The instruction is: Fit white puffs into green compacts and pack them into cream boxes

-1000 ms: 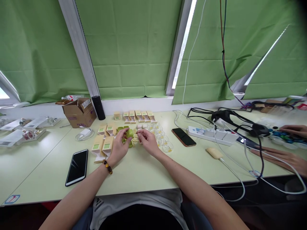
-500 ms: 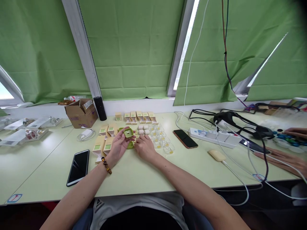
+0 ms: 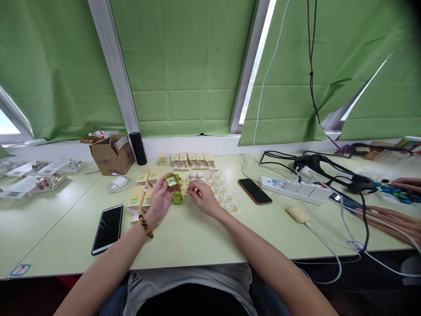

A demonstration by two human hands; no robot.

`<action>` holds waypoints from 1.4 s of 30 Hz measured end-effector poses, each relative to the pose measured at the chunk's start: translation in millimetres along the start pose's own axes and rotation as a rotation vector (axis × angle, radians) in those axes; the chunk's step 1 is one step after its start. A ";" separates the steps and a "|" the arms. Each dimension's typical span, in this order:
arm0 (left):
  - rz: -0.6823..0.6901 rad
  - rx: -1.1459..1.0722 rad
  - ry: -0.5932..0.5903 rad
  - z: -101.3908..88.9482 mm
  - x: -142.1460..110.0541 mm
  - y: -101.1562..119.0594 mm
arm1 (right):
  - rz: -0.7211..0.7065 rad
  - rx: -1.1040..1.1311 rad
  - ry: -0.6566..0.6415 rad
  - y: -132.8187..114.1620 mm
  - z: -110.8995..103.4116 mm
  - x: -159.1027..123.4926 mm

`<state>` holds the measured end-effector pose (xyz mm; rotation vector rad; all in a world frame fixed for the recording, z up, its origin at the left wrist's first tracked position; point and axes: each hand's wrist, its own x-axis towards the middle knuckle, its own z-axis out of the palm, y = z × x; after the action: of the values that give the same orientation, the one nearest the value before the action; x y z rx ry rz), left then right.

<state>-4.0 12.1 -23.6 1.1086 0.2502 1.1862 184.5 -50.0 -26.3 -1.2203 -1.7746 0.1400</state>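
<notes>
My left hand, with a beaded bracelet at its wrist, holds up a small green square case with a pale inside. Another green case lies on the table just right of those fingers. My right hand hovers beside it, thumb and fingers drawn together; whatever is between them is too small to make out. Under and beside its fingertips lie several small yellowish pieces. Clear plastic covers with yellow marks stand in rows to its right. Pale pink rolls lie behind it.
Cream boxes with green windows stand left of my hands, more behind. A phone lies at left, another at right. Beyond are a power strip, cables and a headset. Another person's hands are far right.
My left hand has tilted the green case and moved it slightly left. My right hand has lifted and drawn away to the right, uncovering the small yellowish pieces.
</notes>
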 end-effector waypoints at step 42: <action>-0.218 -0.166 -0.007 10.9 -3.7 8.2 | 0.372 1.173 0.288 -4.6 -6.1 5.9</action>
<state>-3.2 2.6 -13.2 0.9158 0.2562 0.9902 185.6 -50.1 -16.7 -0.6069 -0.8843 1.0052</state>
